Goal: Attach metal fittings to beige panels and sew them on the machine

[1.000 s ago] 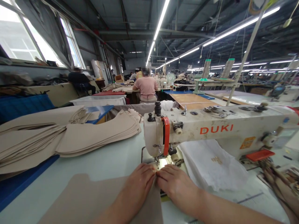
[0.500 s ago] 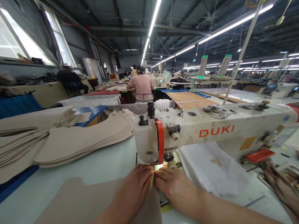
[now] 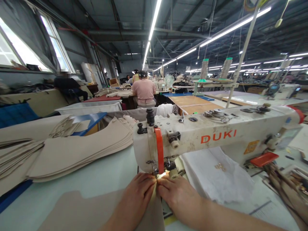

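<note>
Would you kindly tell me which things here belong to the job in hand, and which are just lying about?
In the job:
- beige fabric, touched by left hand and right hand
- sewing machine
- stacked beige pieces, probably

Apparently lying about:
- white cloth
- small dark object
- white bin

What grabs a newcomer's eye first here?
The big white sewing machine with orange-red DUKI lettering, spanning the right half. Just below its left end, the left hand and right hand come close together over a beige cloth. Left of the machine lies a stack of beige pieces.
</note>
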`<state>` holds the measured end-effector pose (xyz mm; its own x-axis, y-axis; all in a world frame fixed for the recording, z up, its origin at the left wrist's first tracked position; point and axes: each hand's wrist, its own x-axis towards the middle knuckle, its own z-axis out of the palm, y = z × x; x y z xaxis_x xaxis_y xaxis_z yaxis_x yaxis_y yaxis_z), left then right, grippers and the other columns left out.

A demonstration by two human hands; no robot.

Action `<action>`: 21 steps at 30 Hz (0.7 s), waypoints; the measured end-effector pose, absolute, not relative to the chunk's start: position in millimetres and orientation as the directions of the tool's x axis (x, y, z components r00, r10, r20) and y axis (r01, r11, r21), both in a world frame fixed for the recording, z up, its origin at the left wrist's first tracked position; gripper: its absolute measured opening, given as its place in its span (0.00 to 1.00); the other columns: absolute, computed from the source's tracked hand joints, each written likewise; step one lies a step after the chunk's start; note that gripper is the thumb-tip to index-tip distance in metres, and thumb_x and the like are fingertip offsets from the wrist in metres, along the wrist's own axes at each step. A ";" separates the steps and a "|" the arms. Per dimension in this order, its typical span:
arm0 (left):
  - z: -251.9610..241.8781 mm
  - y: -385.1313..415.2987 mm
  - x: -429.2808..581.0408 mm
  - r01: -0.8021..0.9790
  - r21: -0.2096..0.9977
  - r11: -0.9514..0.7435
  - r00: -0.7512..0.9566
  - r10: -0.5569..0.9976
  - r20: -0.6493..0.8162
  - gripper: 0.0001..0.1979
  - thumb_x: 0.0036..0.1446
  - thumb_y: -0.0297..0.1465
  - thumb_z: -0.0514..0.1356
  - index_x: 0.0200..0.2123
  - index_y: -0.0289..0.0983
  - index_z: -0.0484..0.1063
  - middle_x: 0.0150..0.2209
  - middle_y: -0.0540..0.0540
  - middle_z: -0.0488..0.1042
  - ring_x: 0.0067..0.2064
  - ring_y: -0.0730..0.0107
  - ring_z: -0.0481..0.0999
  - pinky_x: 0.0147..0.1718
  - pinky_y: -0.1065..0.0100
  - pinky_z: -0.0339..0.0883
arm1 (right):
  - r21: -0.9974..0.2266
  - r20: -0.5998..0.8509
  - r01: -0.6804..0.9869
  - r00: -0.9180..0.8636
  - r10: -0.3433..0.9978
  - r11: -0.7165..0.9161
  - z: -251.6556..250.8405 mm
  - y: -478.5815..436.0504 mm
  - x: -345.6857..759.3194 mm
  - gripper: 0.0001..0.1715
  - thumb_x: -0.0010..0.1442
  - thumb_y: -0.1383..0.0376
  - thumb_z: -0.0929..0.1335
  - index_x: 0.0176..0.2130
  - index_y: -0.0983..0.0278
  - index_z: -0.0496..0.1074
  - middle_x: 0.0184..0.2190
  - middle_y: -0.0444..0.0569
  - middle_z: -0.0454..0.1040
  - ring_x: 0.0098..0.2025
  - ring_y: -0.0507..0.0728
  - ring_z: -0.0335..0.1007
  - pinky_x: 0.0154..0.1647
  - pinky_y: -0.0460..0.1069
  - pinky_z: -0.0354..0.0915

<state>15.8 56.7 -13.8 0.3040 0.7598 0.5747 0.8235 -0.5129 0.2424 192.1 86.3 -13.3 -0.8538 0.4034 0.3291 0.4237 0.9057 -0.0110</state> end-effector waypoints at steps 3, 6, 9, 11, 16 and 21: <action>-13.4 56.3 16.2 0.821 0.240 -0.518 0.304 0.753 0.583 0.12 0.56 0.24 0.51 0.32 0.39 0.74 0.34 0.47 0.79 0.37 0.65 0.78 0.39 0.65 0.75 | -0.003 0.333 0.434 -0.849 0.410 0.901 -14.2 86.1 192.0 0.04 0.61 0.69 0.67 0.39 0.67 0.69 0.39 0.49 0.75 0.39 0.57 0.70 0.43 0.52 0.61; -11.9 54.5 16.7 0.822 0.246 -0.513 0.312 0.768 0.559 0.12 0.56 0.23 0.51 0.32 0.39 0.74 0.33 0.48 0.79 0.37 0.66 0.78 0.39 0.65 0.76 | -0.007 0.371 0.432 -0.836 0.404 0.902 -16.2 85.3 193.4 0.05 0.61 0.68 0.68 0.39 0.67 0.69 0.39 0.47 0.75 0.40 0.56 0.69 0.42 0.51 0.62; -13.5 51.4 14.5 0.834 0.213 -0.508 0.332 0.772 0.542 0.13 0.57 0.23 0.50 0.36 0.39 0.74 0.36 0.47 0.80 0.40 0.65 0.78 0.43 0.63 0.75 | -0.018 0.406 0.364 -0.848 0.340 0.931 -16.9 83.2 195.4 0.05 0.61 0.67 0.68 0.40 0.66 0.69 0.40 0.45 0.75 0.43 0.55 0.68 0.45 0.50 0.61; -16.5 48.4 11.5 0.849 0.166 -0.502 0.354 0.774 0.525 0.14 0.59 0.23 0.50 0.40 0.37 0.74 0.39 0.45 0.79 0.43 0.65 0.77 0.46 0.62 0.74 | -0.014 0.394 0.322 -0.868 0.301 0.947 -15.7 81.7 196.6 0.04 0.62 0.66 0.68 0.38 0.66 0.69 0.40 0.44 0.75 0.43 0.54 0.68 0.46 0.49 0.60; -20.6 40.4 7.5 0.859 -0.036 -0.510 0.475 0.772 0.423 0.17 0.57 0.20 0.49 0.45 0.34 0.73 0.46 0.42 0.78 0.48 0.64 0.76 0.50 0.63 0.71 | 0.021 0.334 0.308 -0.899 0.284 0.951 -12.2 79.2 198.4 0.05 0.62 0.66 0.67 0.35 0.65 0.68 0.37 0.44 0.75 0.41 0.54 0.68 0.44 0.49 0.61; -18.6 37.6 9.6 0.831 -0.135 -0.539 0.548 0.755 0.361 0.22 0.53 0.17 0.47 0.46 0.32 0.73 0.47 0.39 0.77 0.50 0.62 0.75 0.53 0.62 0.68 | 0.042 0.338 0.305 -0.900 0.274 0.951 -14.4 78.2 198.4 0.05 0.63 0.65 0.66 0.36 0.65 0.68 0.37 0.45 0.74 0.40 0.54 0.67 0.44 0.49 0.61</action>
<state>9.6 37.6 -18.6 0.5479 0.7548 0.3607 0.8313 -0.5392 -0.1346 198.4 78.2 -14.4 -0.9004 0.2737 0.3381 0.3051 0.9514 0.0424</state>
